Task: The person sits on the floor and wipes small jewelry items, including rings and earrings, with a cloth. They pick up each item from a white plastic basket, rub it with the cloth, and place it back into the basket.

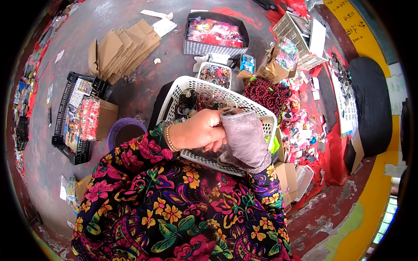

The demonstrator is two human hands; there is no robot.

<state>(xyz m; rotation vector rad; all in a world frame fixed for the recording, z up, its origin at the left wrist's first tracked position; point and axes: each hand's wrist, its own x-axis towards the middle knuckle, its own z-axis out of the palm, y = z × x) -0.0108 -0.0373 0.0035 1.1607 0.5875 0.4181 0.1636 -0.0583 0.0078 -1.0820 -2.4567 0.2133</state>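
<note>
My left hand point(196, 130), with a beaded bracelet at the wrist, reaches over a white perforated plastic basket point(186, 85). Its fingers are closed at the upper left edge of a greyish-mauve cloth point(244, 139). That cloth runs down to the cuff of my right sleeve point(266, 185) and covers my right hand, so those fingers stay hidden. Inside the basket, below my hands, lie tangled small accessories point(211, 99), dark and light pieces and cord-like loops. Something bright green point(274, 145) shows at its right side.
A purple bucket point(126, 126) and black crate point(65, 126) stand left. Flattened cardboard point(124, 48) lies far left. Beyond the basket are a smaller white basket point(215, 65), a checked bin point(215, 48) with pink packets, and dark red beads point(266, 95). Scattered goods point(305, 130) cover red cloth rightward.
</note>
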